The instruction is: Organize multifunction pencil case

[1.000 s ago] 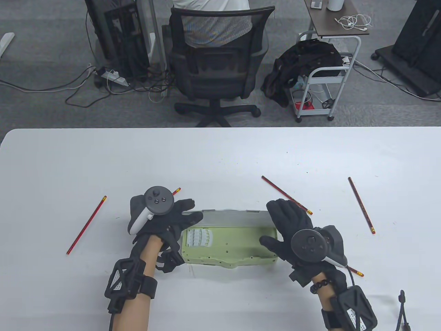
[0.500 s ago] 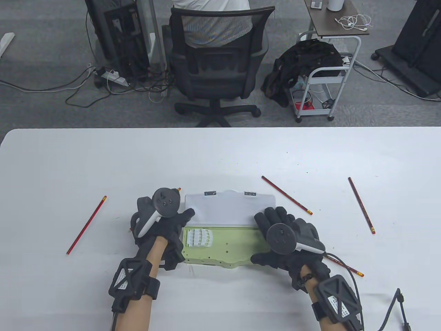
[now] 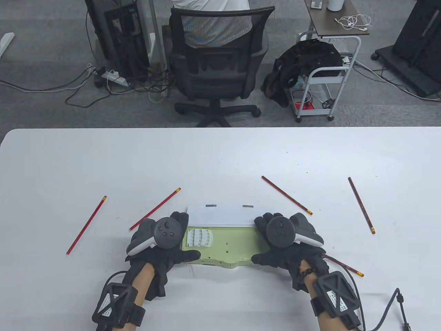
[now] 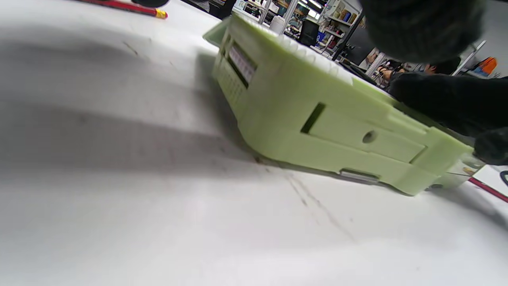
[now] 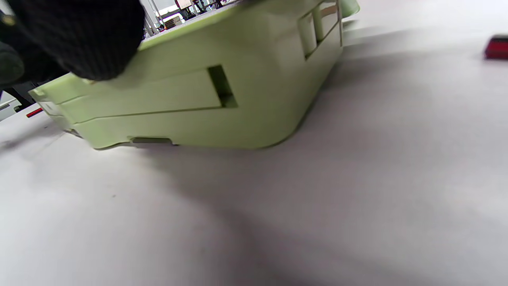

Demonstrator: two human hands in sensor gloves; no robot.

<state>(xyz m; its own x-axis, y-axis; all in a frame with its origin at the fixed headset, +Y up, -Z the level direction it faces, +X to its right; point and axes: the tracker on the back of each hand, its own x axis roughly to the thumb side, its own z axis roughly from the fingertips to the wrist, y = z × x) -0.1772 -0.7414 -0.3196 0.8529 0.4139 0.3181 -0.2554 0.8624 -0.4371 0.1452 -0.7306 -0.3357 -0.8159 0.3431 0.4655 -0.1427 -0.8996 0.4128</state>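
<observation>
While a white desk [image 3: 220,151] fronts grey carpet, an office chair [image 3: 217,65] and a cart [image 3: 320,86], red pencils [image 3: 286,194] lie scattered around the open green pencil case [image 3: 227,246]; left hand [image 3: 162,246] and right hand [image 3: 287,244] grasp its ends.

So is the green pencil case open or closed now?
Open. In the table view the white lid lies folded back behind the pencil case, so the green inside shows, with no pencils in it.
</observation>
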